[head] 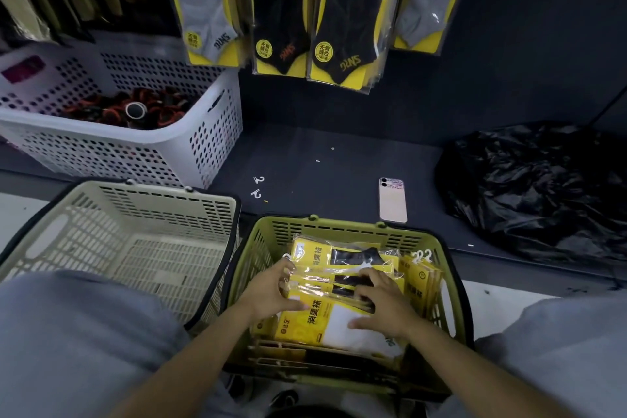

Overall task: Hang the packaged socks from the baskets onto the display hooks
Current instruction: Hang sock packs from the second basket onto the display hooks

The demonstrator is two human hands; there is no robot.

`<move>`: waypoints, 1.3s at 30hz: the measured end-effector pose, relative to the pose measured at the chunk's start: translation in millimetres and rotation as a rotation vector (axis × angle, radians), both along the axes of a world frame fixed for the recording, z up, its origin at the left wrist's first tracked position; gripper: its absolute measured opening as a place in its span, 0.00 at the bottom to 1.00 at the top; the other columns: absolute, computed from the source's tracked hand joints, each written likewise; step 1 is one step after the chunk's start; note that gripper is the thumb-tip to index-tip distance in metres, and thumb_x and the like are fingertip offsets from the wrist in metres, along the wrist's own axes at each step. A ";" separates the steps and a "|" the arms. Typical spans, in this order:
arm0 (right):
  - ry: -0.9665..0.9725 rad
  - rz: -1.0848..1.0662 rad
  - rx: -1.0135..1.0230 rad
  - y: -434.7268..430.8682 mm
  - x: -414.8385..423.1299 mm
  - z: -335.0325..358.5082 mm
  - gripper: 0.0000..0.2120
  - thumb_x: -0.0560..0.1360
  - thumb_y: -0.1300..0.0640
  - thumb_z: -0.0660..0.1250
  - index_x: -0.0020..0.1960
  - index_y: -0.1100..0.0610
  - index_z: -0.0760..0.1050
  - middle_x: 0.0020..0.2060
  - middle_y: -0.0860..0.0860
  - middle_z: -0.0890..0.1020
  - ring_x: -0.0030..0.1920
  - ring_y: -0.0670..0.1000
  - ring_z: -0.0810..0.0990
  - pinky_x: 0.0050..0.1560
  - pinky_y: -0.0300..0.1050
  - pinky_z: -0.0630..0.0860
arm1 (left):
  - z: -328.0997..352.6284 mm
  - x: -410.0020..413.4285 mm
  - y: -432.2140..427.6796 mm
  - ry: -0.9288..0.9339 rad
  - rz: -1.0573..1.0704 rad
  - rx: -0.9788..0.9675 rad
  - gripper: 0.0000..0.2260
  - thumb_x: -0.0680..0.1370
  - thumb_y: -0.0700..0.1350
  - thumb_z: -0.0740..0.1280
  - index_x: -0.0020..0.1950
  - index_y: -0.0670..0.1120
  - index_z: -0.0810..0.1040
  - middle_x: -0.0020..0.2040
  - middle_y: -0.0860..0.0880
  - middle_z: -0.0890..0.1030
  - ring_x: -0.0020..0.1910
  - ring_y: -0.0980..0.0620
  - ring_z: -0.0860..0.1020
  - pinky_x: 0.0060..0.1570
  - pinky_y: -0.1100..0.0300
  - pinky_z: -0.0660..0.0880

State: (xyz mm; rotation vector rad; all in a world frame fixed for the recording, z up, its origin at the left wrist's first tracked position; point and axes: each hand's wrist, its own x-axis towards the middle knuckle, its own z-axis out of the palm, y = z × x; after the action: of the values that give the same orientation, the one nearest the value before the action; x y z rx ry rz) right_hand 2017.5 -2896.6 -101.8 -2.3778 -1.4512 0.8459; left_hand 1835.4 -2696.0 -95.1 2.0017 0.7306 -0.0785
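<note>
A green basket in front of me holds several yellow sock packs lying flat, with more packs standing on edge at its right side. Both hands are inside the basket. My left hand has its fingers curled on the left edge of the stacked packs. My right hand lies with spread fingers on top of the stack. Above, yellow sock packs with grey and black socks hang in a row on the dark display wall; the hooks themselves are out of view.
A beige basket stands to the left with no packs in it. Behind it a white perforated basket holds dark rolled items. On the dark shelf lie a pink phone, small white plastic hooks and a black plastic bag.
</note>
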 end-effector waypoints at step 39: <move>0.699 -0.849 1.199 45.8 95.0 231.0 0.07 0.77 0.58 0.65 0.54 0.57 0.78 0.46 0.52 0.86 0.47 0.51 0.84 0.45 0.42 0.79 | 223.8 149.5 17.4 -0.602 0.162 -0.378 0.18 0.67 0.63 0.66 0.50 0.55 0.83 0.50 0.59 0.84 0.50 0.64 0.81 0.49 0.68 0.72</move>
State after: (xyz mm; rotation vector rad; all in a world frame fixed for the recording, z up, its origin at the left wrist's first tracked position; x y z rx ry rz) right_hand 2112.5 -2850.8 129.1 -1.2838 -0.3275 0.3092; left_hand 1984.9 -2678.7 128.7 1.4820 0.4400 0.4346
